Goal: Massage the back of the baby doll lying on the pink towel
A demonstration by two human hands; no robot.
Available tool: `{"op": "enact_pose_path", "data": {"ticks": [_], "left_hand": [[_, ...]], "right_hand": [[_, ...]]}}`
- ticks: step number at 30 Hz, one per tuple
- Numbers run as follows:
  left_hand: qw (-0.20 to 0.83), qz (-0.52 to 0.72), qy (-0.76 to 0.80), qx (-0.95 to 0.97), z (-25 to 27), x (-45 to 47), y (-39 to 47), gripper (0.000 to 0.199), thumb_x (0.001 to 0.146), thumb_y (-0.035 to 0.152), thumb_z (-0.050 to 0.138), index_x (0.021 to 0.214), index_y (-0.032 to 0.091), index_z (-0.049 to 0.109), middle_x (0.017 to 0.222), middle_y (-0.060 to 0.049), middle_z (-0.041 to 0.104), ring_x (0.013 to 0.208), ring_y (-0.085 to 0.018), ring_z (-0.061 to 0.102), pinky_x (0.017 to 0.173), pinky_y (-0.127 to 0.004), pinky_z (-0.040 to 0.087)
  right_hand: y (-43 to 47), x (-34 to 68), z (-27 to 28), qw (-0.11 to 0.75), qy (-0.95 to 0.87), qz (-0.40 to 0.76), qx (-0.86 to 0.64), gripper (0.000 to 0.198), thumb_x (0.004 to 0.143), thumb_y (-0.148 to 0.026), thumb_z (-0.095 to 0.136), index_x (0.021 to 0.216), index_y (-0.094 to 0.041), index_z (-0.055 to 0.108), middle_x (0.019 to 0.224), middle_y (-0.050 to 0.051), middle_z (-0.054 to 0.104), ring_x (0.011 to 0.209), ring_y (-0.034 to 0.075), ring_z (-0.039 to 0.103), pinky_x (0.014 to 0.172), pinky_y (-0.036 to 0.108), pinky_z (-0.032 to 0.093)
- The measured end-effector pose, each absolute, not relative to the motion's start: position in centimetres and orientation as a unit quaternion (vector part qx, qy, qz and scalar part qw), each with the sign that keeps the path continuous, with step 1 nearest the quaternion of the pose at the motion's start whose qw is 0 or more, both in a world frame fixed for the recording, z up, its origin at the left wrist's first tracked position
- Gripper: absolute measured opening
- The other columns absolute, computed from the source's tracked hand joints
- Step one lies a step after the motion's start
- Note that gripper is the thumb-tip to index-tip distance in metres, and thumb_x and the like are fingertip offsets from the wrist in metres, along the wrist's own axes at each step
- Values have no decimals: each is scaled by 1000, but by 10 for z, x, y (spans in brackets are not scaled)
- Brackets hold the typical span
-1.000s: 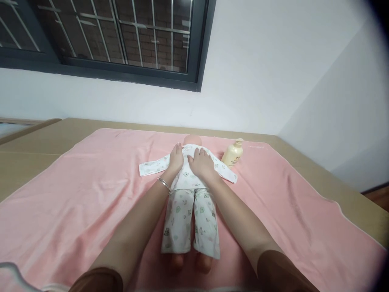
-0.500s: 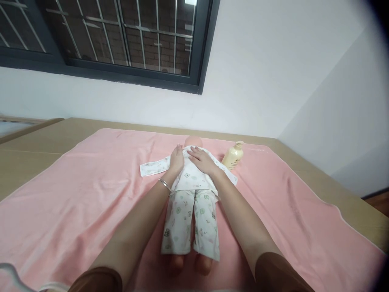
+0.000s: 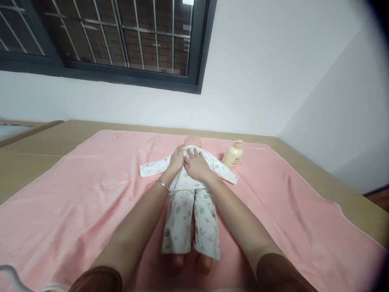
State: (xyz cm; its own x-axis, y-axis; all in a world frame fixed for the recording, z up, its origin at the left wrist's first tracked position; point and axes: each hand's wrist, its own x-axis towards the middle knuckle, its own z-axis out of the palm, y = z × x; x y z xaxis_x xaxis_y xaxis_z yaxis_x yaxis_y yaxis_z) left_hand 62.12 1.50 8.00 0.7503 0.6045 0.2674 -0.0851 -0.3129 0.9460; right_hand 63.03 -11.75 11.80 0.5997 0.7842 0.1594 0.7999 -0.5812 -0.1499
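A baby doll [image 3: 190, 194] is laid face up along the middle of a pink towel [image 3: 91, 190], its bare head [image 3: 192, 142] toward the wall and its feet toward the person, so that the whole front is within reach of both arms. The doll is dressed in a printed white top [image 3: 212, 164] with sleeves spread flat to either side, and matching trousers [image 3: 190, 219]. The left hand [image 3: 176, 160], a bracelet [image 3: 164, 185] at its wrist, is rested on the chest with fingers pressed together and flat; nothing is pinched by it. The right hand [image 3: 196, 164] is laid just beside it, touching, fingers loosely together and flat on the cloth, apparently so that the top's front is held closed at the chest. A cream pump bottle [image 3: 232, 155] is stood upright near the doll's shoulder, clear of the sleeve. The towel is spread over a tan worktop [image 3: 33, 142].
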Motion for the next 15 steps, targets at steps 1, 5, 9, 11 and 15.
{"op": "enact_pose_path", "data": {"ticks": [1, 5, 9, 11, 15], "left_hand": [[555, 309, 167, 754, 80, 621, 15, 69, 104, 63, 24, 134, 15, 64, 144, -17, 62, 138, -26, 55, 118, -39, 38], [514, 308, 144, 787, 79, 619, 16, 65, 106, 55, 23, 134, 13, 63, 143, -19, 61, 137, -28, 55, 119, -41, 37], [431, 282, 106, 850, 80, 621, 15, 56, 107, 45, 22, 126, 17, 66, 136, -16, 66, 136, -30, 54, 123, -47, 29], [388, 263, 91, 878, 84, 620, 14, 52, 106, 41, 23, 120, 18, 68, 135, -16, 67, 137, -31, 53, 123, -50, 26], [316, 198, 60, 926, 105, 609, 10, 49, 105, 38, 24, 112, 20, 68, 133, -16, 68, 131, -32, 57, 118, -51, 33]], "right_hand": [[-121, 641, 117, 123, -469, -30, -874, 53, 106, -36, 37, 156, -22, 45, 168, 12, 26, 157, 33, 17, 126, 55, 13], [-131, 674, 112, 196, -439, 1, -877, 56, 108, -48, 34, 158, -22, 42, 169, 9, 23, 158, 27, 17, 126, 49, 14], [-133, 674, 114, 188, -328, 24, -925, 75, 107, -58, 30, 159, -4, 34, 165, 24, 27, 154, 34, 26, 122, 45, 24], [-133, 664, 120, 153, -292, 26, -944, 79, 107, -60, 29, 155, 2, 36, 160, 29, 35, 150, 38, 33, 119, 46, 28], [-139, 642, 142, 85, -314, 32, -945, 64, 107, -49, 33, 144, 0, 49, 142, 29, 56, 134, 39, 53, 110, 47, 37]]}}
